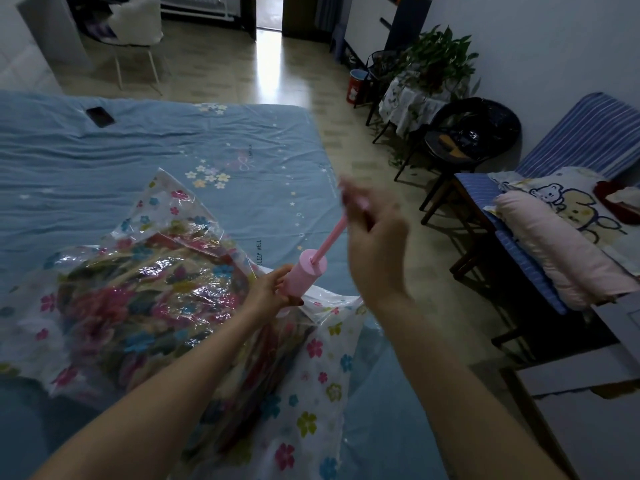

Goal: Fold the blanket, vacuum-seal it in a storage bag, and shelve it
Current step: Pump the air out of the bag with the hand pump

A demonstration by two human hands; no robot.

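The storage bag [173, 306] lies on the bed [104, 161] at its near side, with the folded blanket [138, 299] inside it, and the pump [304, 275] stands tilted on the bag's right part. The left hand [273, 289] is on the pump's body, and the right hand [374, 237] is above it at the rod's upper end. A phone [100, 116] lies on the bed's far left; to the right of the bed, across the floor, a chair [467, 140] stands before a plant [436, 60], and a pillow [554, 244] lies on a couch [540, 285] nearer.
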